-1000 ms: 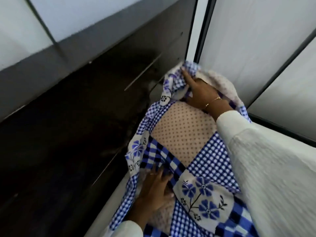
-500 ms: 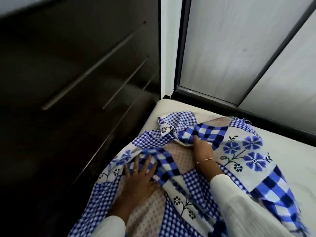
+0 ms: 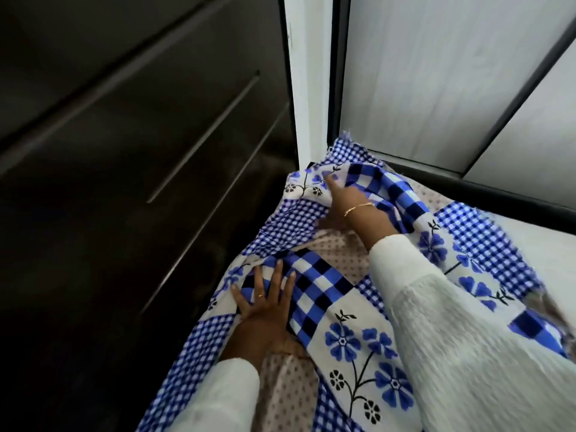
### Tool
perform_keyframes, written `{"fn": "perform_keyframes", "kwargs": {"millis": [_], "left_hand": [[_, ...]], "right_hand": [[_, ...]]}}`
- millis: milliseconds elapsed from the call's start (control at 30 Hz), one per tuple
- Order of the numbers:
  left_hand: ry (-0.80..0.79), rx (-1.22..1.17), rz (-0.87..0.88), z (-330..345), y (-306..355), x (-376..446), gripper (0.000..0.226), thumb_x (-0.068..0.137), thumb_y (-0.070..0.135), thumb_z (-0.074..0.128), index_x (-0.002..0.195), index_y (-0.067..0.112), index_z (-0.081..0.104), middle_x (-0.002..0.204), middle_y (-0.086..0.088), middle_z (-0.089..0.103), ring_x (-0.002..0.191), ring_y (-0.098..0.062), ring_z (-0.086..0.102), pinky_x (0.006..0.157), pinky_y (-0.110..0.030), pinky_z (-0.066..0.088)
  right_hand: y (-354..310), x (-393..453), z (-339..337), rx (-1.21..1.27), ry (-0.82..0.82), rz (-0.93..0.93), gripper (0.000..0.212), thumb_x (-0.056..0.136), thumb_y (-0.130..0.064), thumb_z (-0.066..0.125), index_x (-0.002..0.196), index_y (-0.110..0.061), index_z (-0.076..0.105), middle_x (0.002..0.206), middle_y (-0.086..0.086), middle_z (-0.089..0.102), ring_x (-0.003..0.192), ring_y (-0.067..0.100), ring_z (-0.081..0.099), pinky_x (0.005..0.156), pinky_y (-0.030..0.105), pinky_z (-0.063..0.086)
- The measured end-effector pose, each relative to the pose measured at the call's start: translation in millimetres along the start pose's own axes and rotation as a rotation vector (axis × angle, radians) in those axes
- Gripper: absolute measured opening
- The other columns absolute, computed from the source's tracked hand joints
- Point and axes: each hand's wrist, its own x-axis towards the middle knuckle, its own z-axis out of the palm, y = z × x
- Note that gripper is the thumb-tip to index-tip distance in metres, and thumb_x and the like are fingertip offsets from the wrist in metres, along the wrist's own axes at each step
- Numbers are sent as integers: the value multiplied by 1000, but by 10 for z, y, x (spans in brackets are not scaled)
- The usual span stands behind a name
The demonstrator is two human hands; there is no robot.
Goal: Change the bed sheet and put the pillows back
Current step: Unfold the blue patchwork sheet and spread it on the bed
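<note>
Under the left hand's (image 3: 265,310) spread fingers (image 3: 276,275), the bed sheet (image 3: 352,319); right hand's (image 3: 343,201) fingers pinching its bunched corner

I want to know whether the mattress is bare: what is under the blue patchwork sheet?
Under the blue patchwork sheet a beige dotted cover shows through the gaps, near the right hand and left hand. What lies beneath it is hidden.

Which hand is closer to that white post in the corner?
The right hand. It reaches up into the bunched sheet just below the white post, at the bed's corner. The left hand lies flat on the sheet farther back, nearer the person.
</note>
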Motion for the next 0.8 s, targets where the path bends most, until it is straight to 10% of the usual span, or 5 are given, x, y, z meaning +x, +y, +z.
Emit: {"fn": "perform_keyframes", "kwargs": {"millis": [167, 333, 567, 667, 800], "left_hand": [[79, -15, 1, 70, 8, 26, 109, 88, 49, 54, 115, 18, -47, 109, -7, -65, 112, -38, -47, 97, -76, -3], [357, -83, 10, 275, -31, 110, 156, 39, 43, 90, 146, 13, -19, 154, -13, -10, 135, -51, 16, 79, -76, 33], [373, -132, -6, 286, -32, 102, 153, 5, 58, 85, 139, 13, 28, 156, -13, 11, 126, -44, 30, 66, -74, 39], [387, -11, 79, 271, -23, 144, 141, 43, 72, 74, 148, 14, 0, 150, -11, -26, 138, -45, -4, 88, -77, 24], [575, -59, -129, 326, -37, 120, 46, 94, 33, 41, 135, 12, 35, 154, -19, 11, 137, -36, 17, 76, -52, 55]], "right_hand": [[-59, 264, 97, -22, 270, 23, 32, 91, -3, 43, 122, 0, 50, 125, 24, 54, 117, 37, 52, 95, 40, 41], [-380, 642, -22, 76, 359, -90, 31, 92, 1, 36, 122, 5, 43, 120, 30, 54, 114, 39, 52, 90, 42, 38], [-504, 436, 439, -109, 332, -232, 55, 88, -16, 46, 141, -15, 30, 133, 15, 49, 122, 33, 45, 103, 44, 33], [-628, -117, 709, 159, 680, -140, 47, 82, -21, 42, 126, -8, 52, 117, 19, 59, 106, 39, 55, 93, 50, 43], [-634, -1038, 1384, 300, 737, -151, 43, 76, -31, 38, 92, -5, 68, 97, 18, 67, 91, 41, 63, 76, 50, 54]]}}
